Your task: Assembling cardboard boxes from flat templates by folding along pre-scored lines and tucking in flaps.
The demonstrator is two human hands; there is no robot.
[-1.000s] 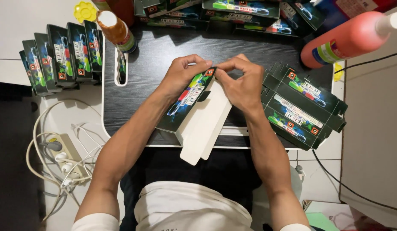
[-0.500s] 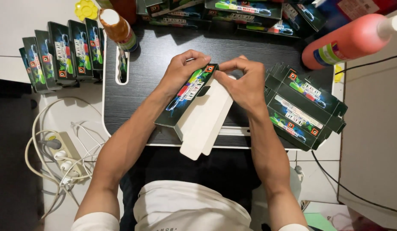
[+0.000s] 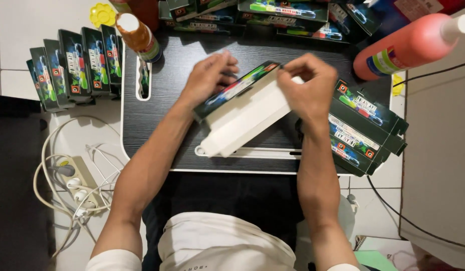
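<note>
box: long slim carton (image 3: 237, 108), dark printed top face, plain white side/underside; looks like thin card, prob. light & hollow, stiff along length but walls would dent if pinched hard
feel: glossy print side likely a bit slick; white card w/ more grip
best hold: by the two short ends or along the folded edges, fingertips only, not mid-panel
where: held just above the dark worktop (image 3: 157, 130), tilted, far end toward 1 o'clock, near end toward 7 o'clock
left hand (image 3: 208, 75): at 11 o'clock of carton, fingers curled on its upper-left edge, gripping
right hand (image 3: 306, 86): at 2 o'clock end, fingers bunched closed round the end flap area; exact flap state can't tell
nearby: stack of same cartons (image 3: 363, 133) at 3 o'clock, touching worktop edge; row of upright cartons (image 3: 74, 65) at 9–10 o'clock on floor; orange bottle (image 3: 410, 45) lying at 1–2 o'clock
</note>
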